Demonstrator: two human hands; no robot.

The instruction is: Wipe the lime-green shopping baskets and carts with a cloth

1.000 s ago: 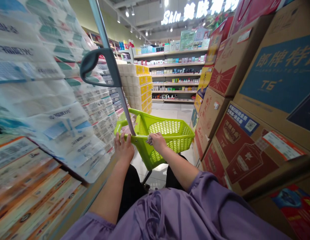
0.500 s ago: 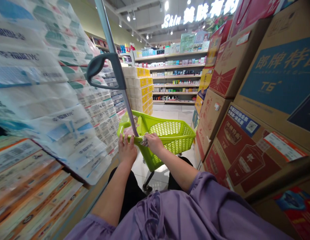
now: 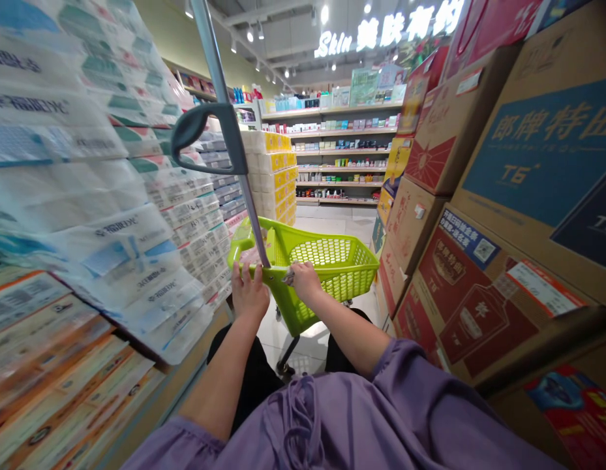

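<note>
A lime-green shopping cart (image 3: 354, 251) with a holed basket stands in front of my legs. A grey pole (image 3: 254, 222) with a dark grey loop handle (image 3: 229, 140) rises from its near edge. My left hand (image 3: 250, 297) has its fingers hooked over the cart's near rim, left of the pole's base. Right of the pole, my right hand (image 3: 305, 282) presses a crumpled greyish cloth (image 3: 289, 277) against the rim. Most of the cloth is hidden under the fingers. Something pinkish (image 3: 250, 256) lies in the cart's near left part, too covered to name.
Plastic-wrapped paper packs (image 3: 136, 241) are piled high on the left, with orange-edged boxes (image 3: 82, 365) below. Cardboard cartons (image 3: 479, 294) form a wall at the right. Yellow-and-white packs (image 3: 273, 179) and stocked shelves (image 3: 342, 134) stand ahead, beyond a tiled floor (image 3: 327, 215).
My right hand has slid a little to the right along the rim with the cloth. My left hand stays on the rim. The carton wall appears slightly further left in view.
</note>
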